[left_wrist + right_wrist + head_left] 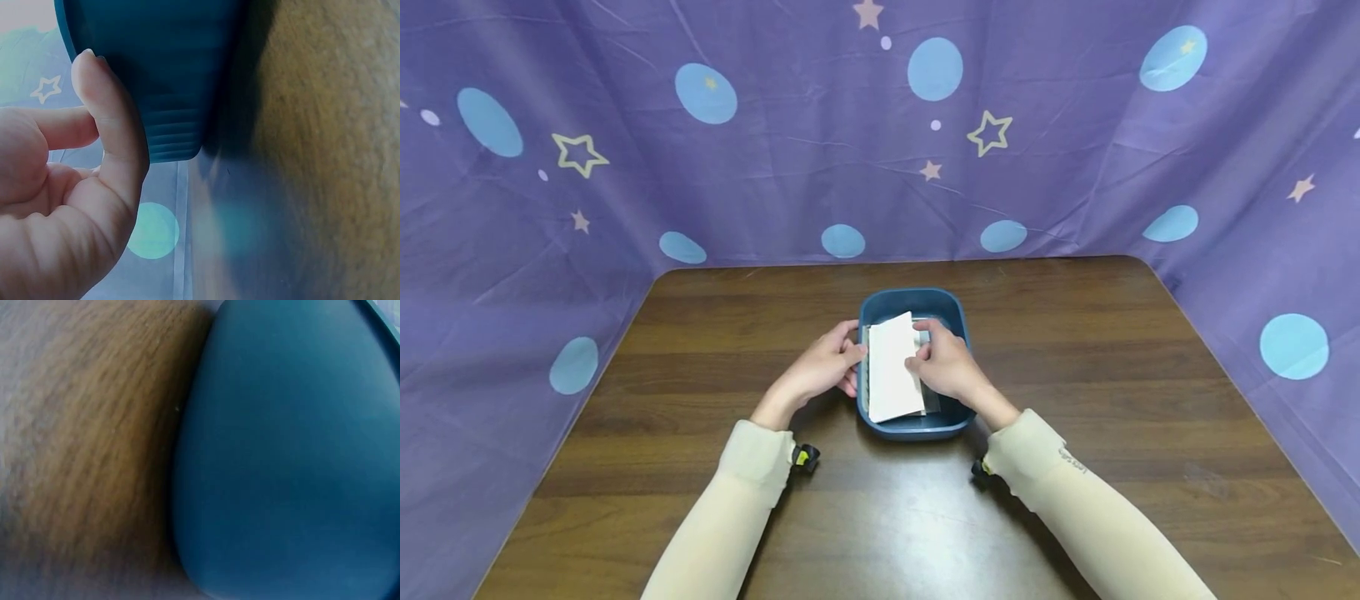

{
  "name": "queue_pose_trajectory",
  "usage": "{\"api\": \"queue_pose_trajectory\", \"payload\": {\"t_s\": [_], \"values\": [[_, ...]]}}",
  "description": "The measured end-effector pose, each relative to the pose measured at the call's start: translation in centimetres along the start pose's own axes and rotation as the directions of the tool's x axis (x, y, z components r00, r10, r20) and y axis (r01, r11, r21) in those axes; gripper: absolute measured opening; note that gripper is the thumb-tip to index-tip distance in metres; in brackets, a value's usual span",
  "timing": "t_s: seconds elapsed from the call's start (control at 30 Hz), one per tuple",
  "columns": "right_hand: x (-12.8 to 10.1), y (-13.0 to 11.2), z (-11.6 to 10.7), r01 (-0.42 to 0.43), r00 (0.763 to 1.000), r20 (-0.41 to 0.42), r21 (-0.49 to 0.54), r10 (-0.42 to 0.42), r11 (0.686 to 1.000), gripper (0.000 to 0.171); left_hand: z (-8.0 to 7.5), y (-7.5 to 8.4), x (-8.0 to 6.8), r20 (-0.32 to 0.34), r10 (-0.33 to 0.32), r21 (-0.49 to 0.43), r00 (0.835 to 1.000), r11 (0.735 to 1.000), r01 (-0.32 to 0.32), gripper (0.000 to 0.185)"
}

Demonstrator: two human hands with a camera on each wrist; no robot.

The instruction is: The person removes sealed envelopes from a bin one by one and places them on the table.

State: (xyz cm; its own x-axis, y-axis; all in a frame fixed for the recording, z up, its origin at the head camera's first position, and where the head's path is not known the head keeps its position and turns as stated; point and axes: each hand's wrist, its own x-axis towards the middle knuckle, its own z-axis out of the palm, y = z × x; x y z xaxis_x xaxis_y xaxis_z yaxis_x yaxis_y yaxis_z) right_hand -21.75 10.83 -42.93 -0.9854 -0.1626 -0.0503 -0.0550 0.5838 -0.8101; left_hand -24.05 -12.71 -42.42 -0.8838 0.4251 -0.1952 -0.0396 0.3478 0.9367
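Note:
A blue plastic bin (917, 432) stands on the table in front of me, its ridged outer wall (169, 94) close up in the left wrist view. My left hand (823, 360) holds the bin's left side, thumb at the rim and fingers against the outside. Inside the bin lies a white rectangular paper (892, 371), slightly tilted. My right hand (949, 360) reaches over the right rim and pinches the paper's right edge between thumb and index finger. Under the paper, flat pale and see-through pieces (931, 400) show in part. The right wrist view holds only the bin's outer wall (287, 450), without the hand.
The brown wooden table (737, 317) extends around the bin on all sides. A purple curtain (805, 150) with stars and blue dots hangs behind it and at both sides. Small black-and-yellow devices (806, 458) sit at both cuffs.

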Motion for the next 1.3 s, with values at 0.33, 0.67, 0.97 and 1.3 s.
{"api": "queue_pose_trajectory", "payload": {"t_s": [0.33, 0.67, 0.97, 1.3], "values": [[0.16, 0.21, 0.13, 0.049, 0.998, -0.025, -0.064, -0.050, 0.997, 0.058, -0.01, -0.03, 0.07, -0.003, 0.007, 0.002, 1.000, 1.000, -0.007, 0.061], [0.15, 0.18, 0.28, 0.091, 0.993, -0.060, -0.103, -0.098, 0.991, 0.051, -0.02, -0.12, 0.06, -0.005, -0.008, 0.004, 1.000, 1.000, 0.008, 0.060], [-0.08, -0.24, 0.79, 0.065, 0.996, -0.048, -0.272, -0.081, 0.960, 0.059, -0.03, -0.06, 0.03, -0.003, -0.006, 0.003, 1.000, 1.000, 0.006, 0.061], [-0.19, -0.32, 0.11, 0.074, 0.997, -0.014, -0.204, -0.078, 0.976, 0.064, 0.06, 0.02, 0.11, -0.007, -0.004, 0.005, 1.000, 1.000, 0.004, 0.060]]}}
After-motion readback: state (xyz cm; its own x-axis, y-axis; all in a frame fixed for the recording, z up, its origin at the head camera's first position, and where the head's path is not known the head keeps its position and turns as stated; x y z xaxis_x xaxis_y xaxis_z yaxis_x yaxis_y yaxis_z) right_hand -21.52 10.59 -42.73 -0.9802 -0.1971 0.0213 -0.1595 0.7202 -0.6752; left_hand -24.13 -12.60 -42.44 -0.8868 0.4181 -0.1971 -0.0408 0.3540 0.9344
